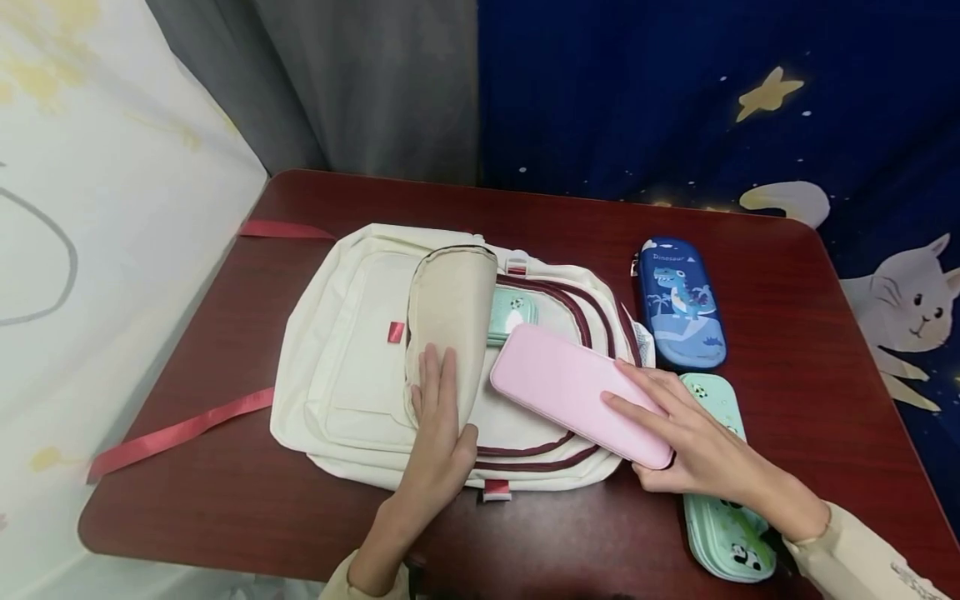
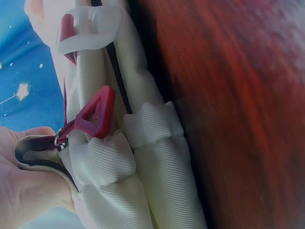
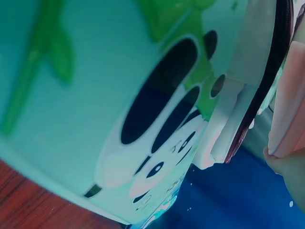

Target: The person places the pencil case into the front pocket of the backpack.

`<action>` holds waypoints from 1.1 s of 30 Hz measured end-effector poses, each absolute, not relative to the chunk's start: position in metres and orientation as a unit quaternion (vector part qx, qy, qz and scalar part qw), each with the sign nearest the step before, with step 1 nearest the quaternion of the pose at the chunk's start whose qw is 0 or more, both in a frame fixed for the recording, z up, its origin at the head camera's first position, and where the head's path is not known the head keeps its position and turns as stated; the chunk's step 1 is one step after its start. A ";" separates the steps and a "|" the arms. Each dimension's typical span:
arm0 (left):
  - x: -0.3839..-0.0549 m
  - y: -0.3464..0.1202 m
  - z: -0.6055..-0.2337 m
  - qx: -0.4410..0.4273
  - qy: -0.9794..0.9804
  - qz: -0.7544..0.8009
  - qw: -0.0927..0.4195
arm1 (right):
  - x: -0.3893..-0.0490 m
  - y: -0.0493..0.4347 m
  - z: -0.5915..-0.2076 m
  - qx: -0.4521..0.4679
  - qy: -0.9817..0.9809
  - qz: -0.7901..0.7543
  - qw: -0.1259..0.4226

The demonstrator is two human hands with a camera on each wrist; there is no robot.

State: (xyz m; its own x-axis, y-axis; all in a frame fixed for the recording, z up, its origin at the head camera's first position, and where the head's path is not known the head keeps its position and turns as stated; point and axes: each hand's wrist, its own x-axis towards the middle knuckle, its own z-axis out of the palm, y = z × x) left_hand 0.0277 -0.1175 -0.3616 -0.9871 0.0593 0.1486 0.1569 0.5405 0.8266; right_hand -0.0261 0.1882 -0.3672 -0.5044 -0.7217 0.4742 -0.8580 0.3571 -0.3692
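Note:
A cream backpack [image 1: 360, 333] lies flat with its front pocket unzipped and the pocket flap [image 1: 450, 308] folded back to the left. My left hand [image 1: 438, 425] presses on that flap with fingers extended; in the left wrist view the hand [image 2: 28, 181] is beside the zipped edge and a red zipper pull [image 2: 97, 112]. My right hand [image 1: 678, 425] grips the near end of a pink pencil case [image 1: 577, 392], whose far end is over the pocket opening. Inside the pocket a mint-green case [image 1: 513, 312] shows partly, the flap covering its left side.
A blue dinosaur pencil case [image 1: 682, 304] lies right of the backpack. Nearer, a green panda case [image 1: 727, 542] sits partly under my right forearm and fills much of the right wrist view. Red straps [image 1: 187, 429] extend left across the dark red table [image 1: 225, 508].

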 end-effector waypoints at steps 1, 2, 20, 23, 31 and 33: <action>0.028 -0.117 -0.362 -0.063 -0.876 -0.476 0.051 | -0.025 0.188 -0.368 0.486 -0.816 0.293 0.112; 0.028 -0.117 -0.362 -0.064 -0.876 -0.475 0.050 | -0.025 0.187 -0.369 0.489 -0.815 0.292 0.108; 0.027 -0.116 -0.364 -0.072 -0.878 -0.471 0.051 | -0.032 0.185 -0.370 0.516 -0.814 0.264 0.041; 0.028 -0.116 -0.364 -0.071 -0.878 -0.472 0.050 | -0.037 0.185 -0.368 0.513 -0.820 0.254 0.019; 0.024 -0.118 -0.362 -0.070 -0.879 -0.470 0.048 | -0.048 0.178 -0.365 0.514 -0.827 0.229 -0.016; 0.024 -0.117 -0.362 -0.067 -0.879 -0.470 0.046 | -0.050 0.174 -0.366 0.521 -0.821 0.234 -0.014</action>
State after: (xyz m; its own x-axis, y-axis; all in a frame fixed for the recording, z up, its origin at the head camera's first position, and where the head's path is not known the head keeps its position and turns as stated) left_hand 0.0237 -0.1170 -0.3618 -0.9867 0.0747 0.1442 0.1614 0.5485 0.8204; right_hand -0.0495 0.1744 -0.3661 -0.4561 -0.8620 0.2212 -0.8490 0.3470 -0.3984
